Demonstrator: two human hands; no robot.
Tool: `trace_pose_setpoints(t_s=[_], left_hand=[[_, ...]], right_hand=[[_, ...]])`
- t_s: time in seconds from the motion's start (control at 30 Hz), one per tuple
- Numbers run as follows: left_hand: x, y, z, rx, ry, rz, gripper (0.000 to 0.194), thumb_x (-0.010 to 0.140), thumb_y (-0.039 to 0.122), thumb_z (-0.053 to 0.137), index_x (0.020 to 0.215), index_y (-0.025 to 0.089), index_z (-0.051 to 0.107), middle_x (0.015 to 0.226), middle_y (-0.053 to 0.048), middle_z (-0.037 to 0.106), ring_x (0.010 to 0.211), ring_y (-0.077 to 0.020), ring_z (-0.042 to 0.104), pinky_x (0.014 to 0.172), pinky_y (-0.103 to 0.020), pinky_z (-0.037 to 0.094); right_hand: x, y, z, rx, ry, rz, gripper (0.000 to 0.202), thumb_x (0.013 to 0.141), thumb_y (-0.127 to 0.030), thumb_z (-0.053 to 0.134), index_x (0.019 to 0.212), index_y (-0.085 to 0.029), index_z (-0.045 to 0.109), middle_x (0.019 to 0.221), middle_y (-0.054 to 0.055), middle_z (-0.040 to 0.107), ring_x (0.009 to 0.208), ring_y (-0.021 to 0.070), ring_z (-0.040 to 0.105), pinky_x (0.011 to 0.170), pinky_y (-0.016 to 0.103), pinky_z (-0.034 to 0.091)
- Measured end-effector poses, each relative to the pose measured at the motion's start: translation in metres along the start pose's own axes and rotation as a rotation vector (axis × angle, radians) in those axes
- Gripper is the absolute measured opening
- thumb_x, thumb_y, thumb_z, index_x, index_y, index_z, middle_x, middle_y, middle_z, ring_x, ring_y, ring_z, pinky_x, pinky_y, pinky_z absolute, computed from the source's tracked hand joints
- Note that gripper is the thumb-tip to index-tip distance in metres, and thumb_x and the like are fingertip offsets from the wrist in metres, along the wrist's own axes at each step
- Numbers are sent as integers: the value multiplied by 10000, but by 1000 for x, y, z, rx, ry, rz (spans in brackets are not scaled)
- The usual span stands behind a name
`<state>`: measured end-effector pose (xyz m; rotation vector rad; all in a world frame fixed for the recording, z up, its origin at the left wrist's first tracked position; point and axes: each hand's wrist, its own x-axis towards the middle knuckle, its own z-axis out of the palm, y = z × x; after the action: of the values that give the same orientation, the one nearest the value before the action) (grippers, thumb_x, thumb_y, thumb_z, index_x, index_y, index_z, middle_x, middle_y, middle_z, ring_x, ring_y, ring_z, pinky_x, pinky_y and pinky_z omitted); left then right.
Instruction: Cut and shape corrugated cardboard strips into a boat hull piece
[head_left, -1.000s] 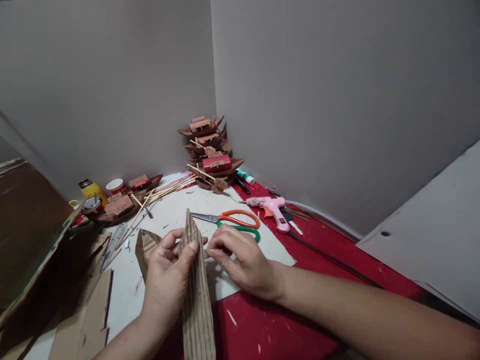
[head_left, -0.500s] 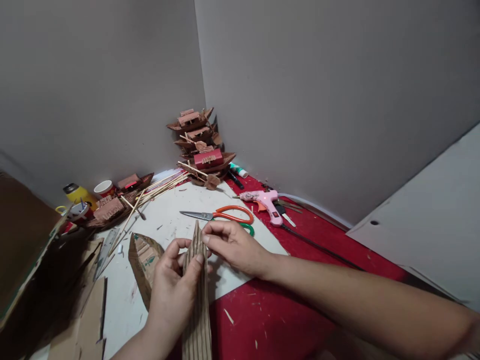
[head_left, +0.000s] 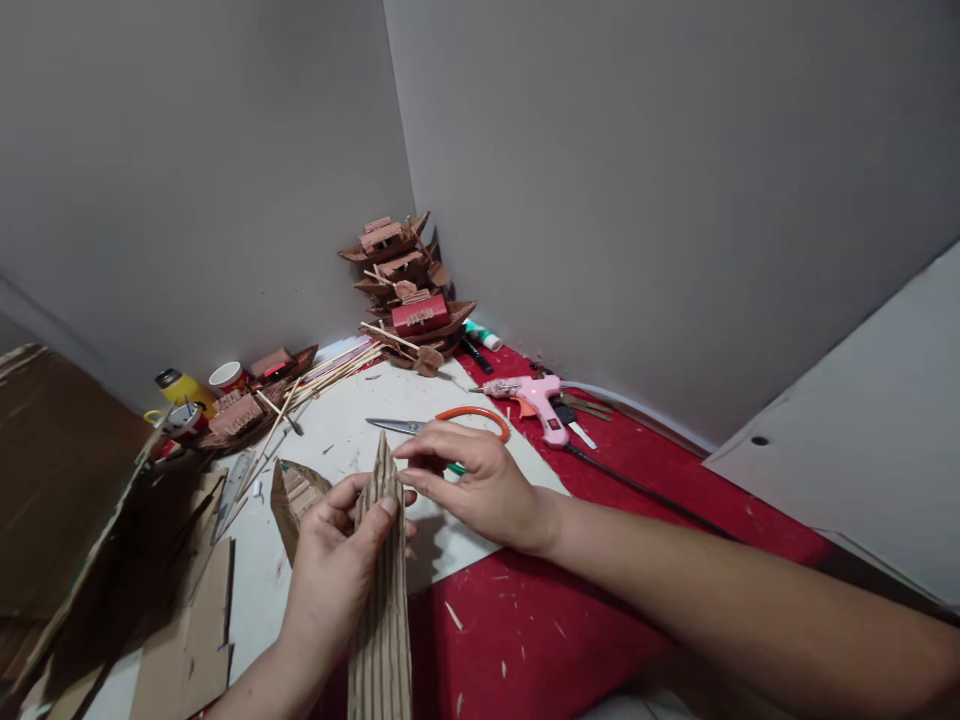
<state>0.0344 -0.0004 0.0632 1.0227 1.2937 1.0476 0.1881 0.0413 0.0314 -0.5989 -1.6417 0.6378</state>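
Observation:
My left hand (head_left: 341, 545) grips a long strip of corrugated cardboard (head_left: 382, 610) whose pointed tip is up, with the thumb on its ribbed face. At the strip's right edge, near the tip, is my right hand (head_left: 472, 485); its thumb and forefinger are slightly apart, and whether they touch the strip is unclear. Behind my right hand lie scissors (head_left: 472, 412) with orange and green handles, partly hidden. A small cardboard boat hull (head_left: 289, 500) sits just left of my left hand.
Stacked model boats (head_left: 420, 315) stand in the corner. A pink glue gun (head_left: 536, 400) with a black cord lies at the right on red cloth (head_left: 517, 630). Wooden sticks (head_left: 330, 378), cups (head_left: 229, 377) and a yellow bottle (head_left: 184, 388) are at the left, beyond a large cardboard box (head_left: 67, 480).
The view has shifted slightly. My left hand and the strip have moved a little left. My right hand's fingers have parted somewhat near the tip, and that hand now covers more of the scissors.

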Motion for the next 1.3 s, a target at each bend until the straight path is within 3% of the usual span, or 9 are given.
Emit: trace_pose_setpoints(t_s=[0.4, 0.53, 0.67, 0.83, 0.9, 0.97, 1.1, 1.2, 1.3], left_hand=[[-13, -9, -3, -104, 24, 2, 334, 579, 269, 812, 856, 150, 668, 633, -20, 704, 483, -144, 638, 506, -225, 513], [-9, -1, -7, -104, 13, -27, 356, 590, 296, 806, 870, 132, 658, 608, -37, 694, 457, -130, 609, 474, -219, 506], [-11, 0, -6, -115, -60, -56, 323, 618, 310, 792, 851, 123, 669, 781, -84, 724, 530, -130, 623, 477, -223, 523], [-9, -8, -6, -126, -190, -143, 324, 649, 350, 774, 835, 98, 689, 756, -106, 724, 512, -127, 623, 484, -218, 526], [-6, -10, -14, -162, -203, -206, 370, 711, 430, 708, 856, 91, 691, 716, -125, 721, 516, -163, 648, 471, -233, 526], [-2, -9, -24, -270, -169, -207, 376, 751, 453, 652, 887, 104, 689, 698, -127, 722, 525, -190, 665, 455, -242, 526], [1, -6, -32, -477, -88, -30, 244, 721, 264, 691, 918, 120, 685, 888, -134, 737, 651, -182, 695, 545, -228, 557], [-1, -8, -21, -442, -129, 44, 300, 728, 191, 696, 1023, 150, 661, 1111, -134, 683, 862, -220, 689, 663, -276, 575], [-1, -15, -12, -424, -59, 134, 224, 759, 240, 687, 958, 139, 673, 1053, -106, 695, 910, -221, 670, 694, -289, 571]], right_hand=[[-14, -1, 8, -261, -190, -255, 105, 890, -138, 463, 816, -147, 536, 754, 68, 561, 714, 168, 512, 630, 281, 432], [-15, -7, 5, -139, -189, -285, 120, 908, -165, 442, 811, -161, 512, 747, 51, 547, 698, 150, 501, 633, 268, 423], [-6, -12, 3, 7, 16, 63, 178, 888, -278, 518, 751, -165, 529, 679, 5, 527, 638, 116, 495, 603, 240, 420], [3, -9, 4, 459, -251, 548, 291, 743, -421, 669, 770, -146, 578, 620, -24, 560, 479, 83, 488, 435, 209, 413], [6, -6, 2, 512, -184, 598, 288, 732, -413, 676, 726, -140, 586, 540, -51, 516, 411, 57, 439, 372, 178, 369], [11, -3, -3, 509, 34, 605, 260, 710, -382, 700, 721, -143, 595, 521, -65, 500, 407, 43, 438, 357, 150, 358], [20, 0, -9, 622, 368, 628, 286, 644, -358, 745, 761, -162, 572, 567, -64, 552, 448, 63, 538, 377, 149, 431], [13, -4, -1, 607, 353, 636, 315, 635, -361, 750, 788, -164, 557, 578, -42, 598, 503, 109, 613, 422, 188, 494], [0, -10, 11, 564, 87, 662, 309, 668, -379, 730, 775, -163, 536, 541, -38, 595, 505, 121, 621, 454, 204, 498]])
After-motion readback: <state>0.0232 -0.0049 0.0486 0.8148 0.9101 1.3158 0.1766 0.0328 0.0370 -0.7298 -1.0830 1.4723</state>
